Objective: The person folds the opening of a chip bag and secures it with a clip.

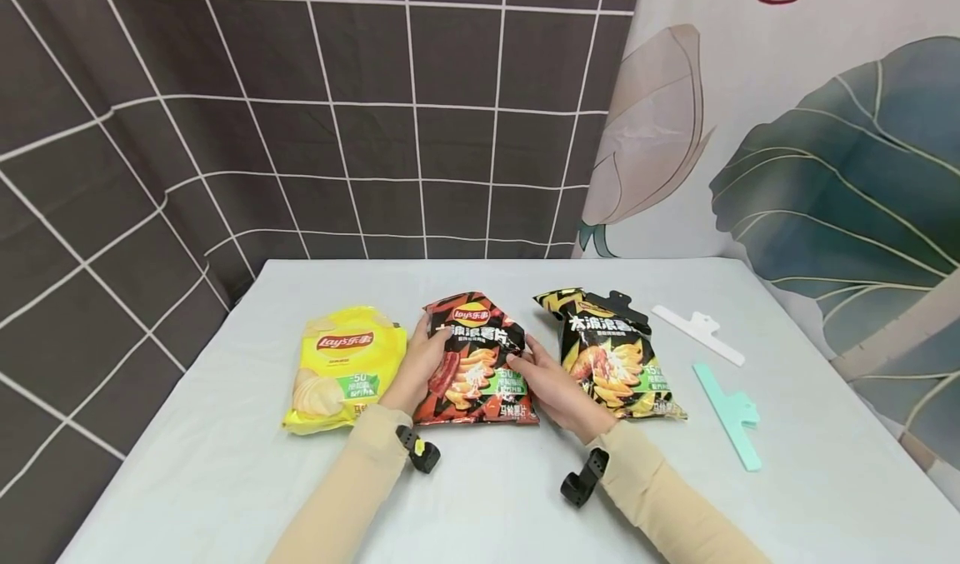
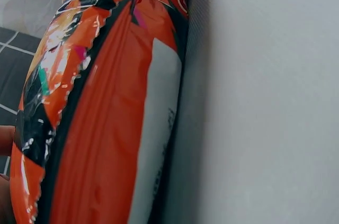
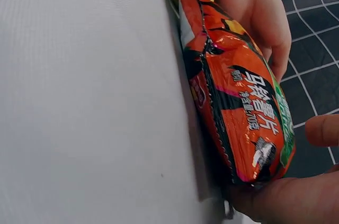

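A red and black bag of Lay's potato chips (image 1: 474, 385) lies face up at the middle of the table, its top edge slanting down to the right. My left hand (image 1: 422, 362) grips its left side, thumb over the front. On its right side my right hand (image 1: 553, 387) holds the edge, with the thumb on the front face. The right wrist view shows the puffed lower end of the red bag (image 3: 249, 107) between both hands. In the left wrist view the bag's crimped bottom seam (image 2: 79, 83) runs along the tabletop.
A yellow chip bag (image 1: 330, 356) lies left of my left hand. Right of my right hand is a black and yellow chip bag (image 1: 611, 360) with a black bag clip (image 1: 618, 307) across its top. Further right lie a white clip (image 1: 697, 331) and a mint-green clip (image 1: 729, 418).
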### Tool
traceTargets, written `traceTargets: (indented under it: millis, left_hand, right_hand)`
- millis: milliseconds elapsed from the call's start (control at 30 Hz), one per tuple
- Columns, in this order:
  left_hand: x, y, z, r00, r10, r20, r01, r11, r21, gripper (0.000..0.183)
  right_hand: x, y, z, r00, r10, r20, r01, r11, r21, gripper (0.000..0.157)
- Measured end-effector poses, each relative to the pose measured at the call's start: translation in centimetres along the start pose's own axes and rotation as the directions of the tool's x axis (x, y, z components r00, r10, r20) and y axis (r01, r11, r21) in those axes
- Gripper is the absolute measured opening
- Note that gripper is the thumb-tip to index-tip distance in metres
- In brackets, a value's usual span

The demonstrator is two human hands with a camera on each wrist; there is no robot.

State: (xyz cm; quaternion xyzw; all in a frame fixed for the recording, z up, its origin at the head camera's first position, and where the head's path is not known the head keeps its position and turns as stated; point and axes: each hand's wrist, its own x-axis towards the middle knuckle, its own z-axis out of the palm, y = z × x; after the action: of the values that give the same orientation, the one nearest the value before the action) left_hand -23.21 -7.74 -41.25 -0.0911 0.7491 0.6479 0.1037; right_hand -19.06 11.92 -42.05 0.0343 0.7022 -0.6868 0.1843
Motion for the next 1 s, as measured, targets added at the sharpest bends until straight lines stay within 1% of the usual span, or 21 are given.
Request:
traceTargets:
  millis: [200, 300, 500, 567, 767, 1000]
  left_hand:
    - [-0.3, -0.2, 0.3, 1.0, 0.019, 0.008, -0.019, 1.0, 0.004, 0.066]
    - [-0.4, -0.3, 0.4, 1.0, 0.029, -0.012, -0.028, 1.0, 0.013, 0.066]
    - [-0.8, -0.2, 0.5, 0.999, 0.006, -0.051, -0.003, 0.999, 0.046, 0.067]
    - [-1.0, -0.2, 0.6, 0.998, 0.007, -0.059, -0.005, 0.999, 0.051, 0.067]
    - [-1.8, 0.0, 1.0, 0.997, 0.038, -0.072, -0.038, 0.999, -0.004, 0.068]
    - [-2.8, 0.2, 1.7, 0.991, 0.116, -0.071, -0.121, 0.989, -0.079, 0.067]
  right_hand:
    - [-0.1, 0.4, 0.5, 1.0, -0.005, -0.016, 0.004, 0.998, -0.066, 0.081]
    - [-0.2, 0.4, 0.6, 1.0, -0.002, -0.03, -0.001, 0.996, -0.089, 0.083]
    - [-0.7, 0.4, 0.6, 0.999, 0.002, -0.038, -0.005, 0.996, -0.09, 0.087]
    - [-0.9, 0.3, 0.5, 0.999, -0.003, -0.035, 0.0, 0.996, -0.084, 0.088]
    - [-1.5, 0.2, 0.2, 0.998, -0.017, -0.059, 0.013, 0.998, -0.065, 0.09]
    - [-2.7, -0.3, -0.2, 0.997, -0.045, -0.056, 0.043, 0.998, -0.041, 0.09]
